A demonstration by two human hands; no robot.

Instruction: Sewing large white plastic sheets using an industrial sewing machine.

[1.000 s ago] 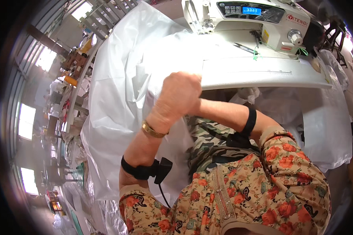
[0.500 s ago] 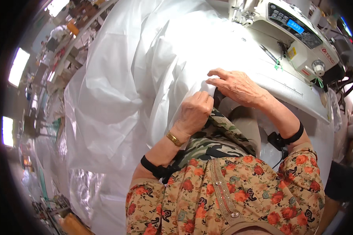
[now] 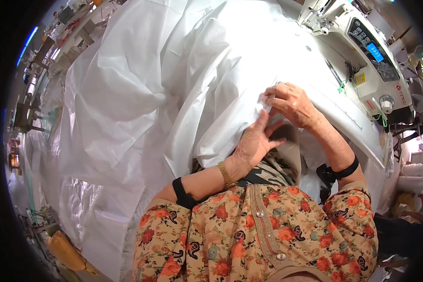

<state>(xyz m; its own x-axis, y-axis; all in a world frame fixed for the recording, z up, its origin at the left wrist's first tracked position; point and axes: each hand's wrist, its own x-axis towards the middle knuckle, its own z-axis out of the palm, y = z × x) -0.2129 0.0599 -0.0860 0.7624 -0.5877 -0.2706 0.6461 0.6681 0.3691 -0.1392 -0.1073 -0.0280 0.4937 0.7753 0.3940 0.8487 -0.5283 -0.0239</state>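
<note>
L fingers (image 3: 274,143) now apart, R fingers (image 3: 279,90) pinched on wht sheet (image 3: 127,89) nr sewing m/c bed (image 3: 325,85), shop clutter (image 3: 26,117) at L.

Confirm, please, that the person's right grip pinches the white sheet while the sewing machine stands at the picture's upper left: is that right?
Not quite: the head view shows the sewing machine at the upper right, not left; the right grip does pinch the white sheet.
</note>
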